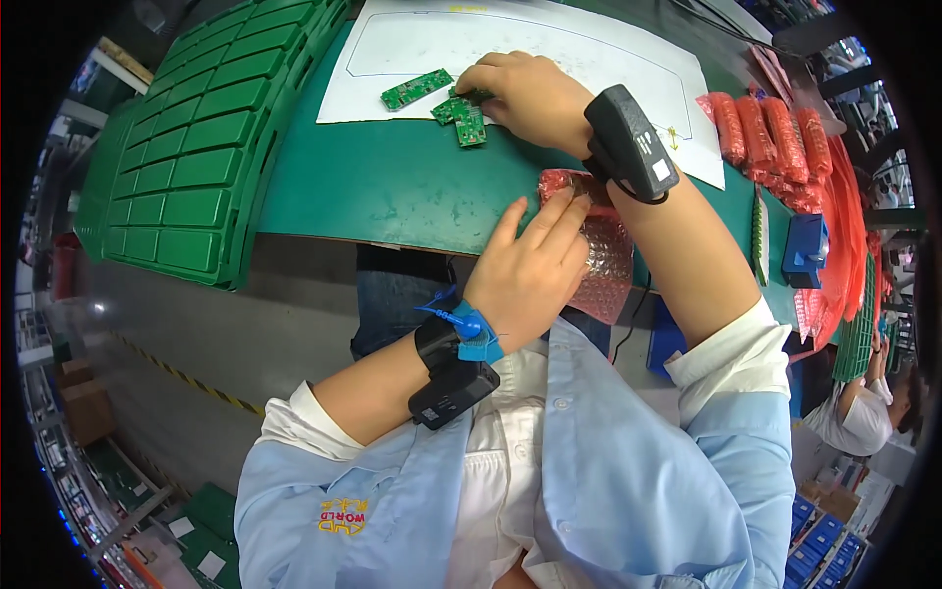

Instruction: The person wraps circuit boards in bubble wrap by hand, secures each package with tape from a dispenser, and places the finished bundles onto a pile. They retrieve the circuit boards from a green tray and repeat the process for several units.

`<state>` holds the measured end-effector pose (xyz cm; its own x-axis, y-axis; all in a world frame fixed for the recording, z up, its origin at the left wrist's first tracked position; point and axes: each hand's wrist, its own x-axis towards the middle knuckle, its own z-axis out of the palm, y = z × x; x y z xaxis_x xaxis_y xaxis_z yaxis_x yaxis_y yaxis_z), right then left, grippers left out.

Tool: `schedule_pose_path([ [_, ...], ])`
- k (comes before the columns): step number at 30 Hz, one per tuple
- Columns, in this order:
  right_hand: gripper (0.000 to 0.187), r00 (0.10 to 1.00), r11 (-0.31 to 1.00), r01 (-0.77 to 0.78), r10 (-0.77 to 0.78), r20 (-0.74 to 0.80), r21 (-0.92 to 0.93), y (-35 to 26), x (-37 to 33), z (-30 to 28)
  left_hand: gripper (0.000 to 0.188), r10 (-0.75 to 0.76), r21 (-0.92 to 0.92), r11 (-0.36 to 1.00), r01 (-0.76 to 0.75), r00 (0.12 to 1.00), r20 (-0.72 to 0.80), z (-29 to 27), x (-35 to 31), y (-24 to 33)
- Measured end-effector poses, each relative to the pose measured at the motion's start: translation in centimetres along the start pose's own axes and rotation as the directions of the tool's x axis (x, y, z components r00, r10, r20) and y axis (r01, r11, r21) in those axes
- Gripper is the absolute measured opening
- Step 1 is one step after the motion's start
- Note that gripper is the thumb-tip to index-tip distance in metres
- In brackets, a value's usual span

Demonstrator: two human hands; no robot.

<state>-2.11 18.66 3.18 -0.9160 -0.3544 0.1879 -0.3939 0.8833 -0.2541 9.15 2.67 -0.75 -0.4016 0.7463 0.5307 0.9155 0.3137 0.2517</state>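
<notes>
My right hand reaches to the far side of the green table, thumb and fingers closed round the edge of a green circuit board. Its fingers partly cover that board. Below the fingertips lies another circuit board, and a long one rests to the left on a white sheet. At the table's front edge my left hand lies with stretched fingers on a pink bubble-wrap sheet, thumb apart. The sheet hangs over the edge towards me, and its upper part is folded under the fingertips. Whatever lies inside the fold is mostly hidden.
Stacked green compartment trays stand on the left. Several red bubble-wrapped bundles lie at the right, near a blue tape dispenser and red bubble-wrap sheets. A white sheet covers the table's far part. Another person is at far right.
</notes>
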Motion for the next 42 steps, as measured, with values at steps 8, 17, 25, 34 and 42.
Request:
schedule_pose_path([
  [8,0.03,0.944,0.958,0.211,-0.251,-0.214,-0.192,1.0,-0.9,-0.8,0.019,0.002,-0.009,1.0,-0.002,1.0,-0.008,0.3,-0.1,-0.1],
  [17,0.026,0.951,0.939,0.226,-0.271,-0.149,-0.26,0.8,-0.2,0.8,0.02,-0.006,0.004,1.0,0.006,1.0,0.014,0.1,-0.1,0.1],
  [25,0.028,0.886,0.801,-0.242,0.412,-0.212,0.548,-1.0,-5.1,-6.5,0.021,-0.03,0.004,1.0,0.03,1.0,0.005,0.3,-0.6,0.0],
  [34,0.021,0.797,0.552,-0.333,0.598,-0.086,0.764,1.2,-15.2,-8.2,0.02,-0.039,0.018,0.999,0.039,0.999,0.008,0.3,-0.4,0.0],
  [42,0.018,0.767,0.611,-0.558,0.638,0.069,0.561,-3.0,-13.8,-4.4,0.021,-0.056,0.028,0.998,0.055,0.998,0.025,0.4,-0.2,0.2],
])
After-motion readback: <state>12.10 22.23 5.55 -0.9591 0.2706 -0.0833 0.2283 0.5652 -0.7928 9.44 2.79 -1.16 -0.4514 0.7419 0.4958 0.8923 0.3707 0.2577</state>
